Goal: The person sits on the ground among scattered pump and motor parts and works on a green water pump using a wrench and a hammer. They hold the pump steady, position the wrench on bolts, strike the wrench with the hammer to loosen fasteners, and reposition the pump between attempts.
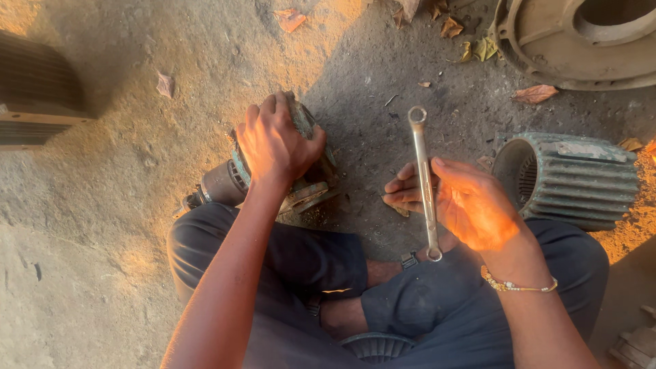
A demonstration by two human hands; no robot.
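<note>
left hand (pixel 277 140) grips motor (pixel 301 171) | right hand (pixel 465 201) holds spanner (pixel 424 171)

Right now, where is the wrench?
The wrench is in the right hand, right of centre in the head view, between the small motor and the ribbed housing.

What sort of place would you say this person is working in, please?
Probably an outdoor or open-floor motor repair spot: bare dusty ground with dry leaves, a ribbed motor housing, and a ring spanner in the right hand.
</note>
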